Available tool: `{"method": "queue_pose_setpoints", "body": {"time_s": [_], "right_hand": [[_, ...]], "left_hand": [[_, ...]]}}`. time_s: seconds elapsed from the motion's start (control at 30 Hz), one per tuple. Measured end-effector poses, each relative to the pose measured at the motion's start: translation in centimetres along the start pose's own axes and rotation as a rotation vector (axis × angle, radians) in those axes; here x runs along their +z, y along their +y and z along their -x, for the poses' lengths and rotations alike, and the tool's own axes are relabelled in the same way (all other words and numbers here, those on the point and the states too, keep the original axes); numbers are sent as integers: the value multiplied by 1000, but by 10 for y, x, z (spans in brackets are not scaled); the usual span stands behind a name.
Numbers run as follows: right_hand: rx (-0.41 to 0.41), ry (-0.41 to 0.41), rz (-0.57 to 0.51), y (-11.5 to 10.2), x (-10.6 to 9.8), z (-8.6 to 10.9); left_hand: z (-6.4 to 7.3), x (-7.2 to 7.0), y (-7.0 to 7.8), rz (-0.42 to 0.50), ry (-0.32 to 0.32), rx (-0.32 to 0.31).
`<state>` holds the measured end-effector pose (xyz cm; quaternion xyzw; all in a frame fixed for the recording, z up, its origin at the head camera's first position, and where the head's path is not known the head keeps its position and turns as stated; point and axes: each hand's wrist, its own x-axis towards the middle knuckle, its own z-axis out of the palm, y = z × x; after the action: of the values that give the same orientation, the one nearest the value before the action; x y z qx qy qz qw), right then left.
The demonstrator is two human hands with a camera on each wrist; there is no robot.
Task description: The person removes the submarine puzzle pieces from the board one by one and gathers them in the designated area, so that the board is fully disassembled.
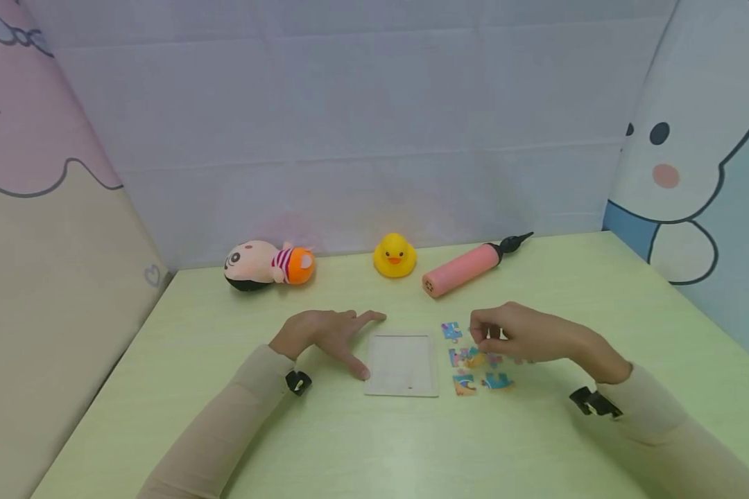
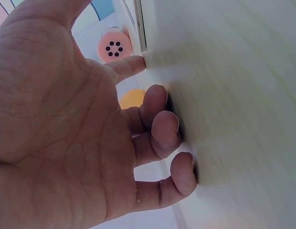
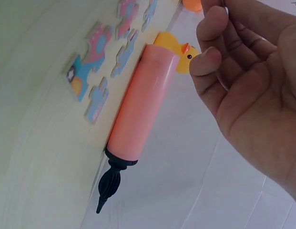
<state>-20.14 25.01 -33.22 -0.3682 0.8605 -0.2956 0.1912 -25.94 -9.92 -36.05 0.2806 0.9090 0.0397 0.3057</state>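
Note:
A shallow pale puzzle tray (image 1: 402, 364) lies flat on the table. My left hand (image 1: 336, 337) is spread along its left side, thumb at the lower corner and forefinger reaching past the top one; in the left wrist view its other fingers (image 2: 165, 133) are bent with their tips at the tabletop. Right of the tray lie several colourful jigsaw pieces (image 1: 498, 381). Over them, my right hand (image 1: 519, 333) has thumb and forefinger together, pinching what looks like a yellowish jigsaw piece (image 1: 474, 360), partly hidden. The right wrist view cuts off the pinching fingertips; loose jigsaw pieces (image 3: 97, 98) show there.
Along the table's back edge lie a doll (image 1: 268, 265) in orange and stripes, a yellow rubber duck (image 1: 395, 256) and a pink hand pump (image 1: 463, 271) with a black nozzle. Behind them hangs a pale cloth (image 1: 374, 125). Printed cartoon panels flank the table.

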Motion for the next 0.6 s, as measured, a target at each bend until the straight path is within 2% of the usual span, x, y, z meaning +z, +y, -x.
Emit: {"method": "queue_pose_setpoints", "body": {"time_s": [0.37,0.6], "right_hand": [[-9,-65,-10,20,-10,30],[31,-125,-22,27,-11,38]], "left_hand": [[0,1,0,19,0,5],[0,1,0,16,0,7]]}}
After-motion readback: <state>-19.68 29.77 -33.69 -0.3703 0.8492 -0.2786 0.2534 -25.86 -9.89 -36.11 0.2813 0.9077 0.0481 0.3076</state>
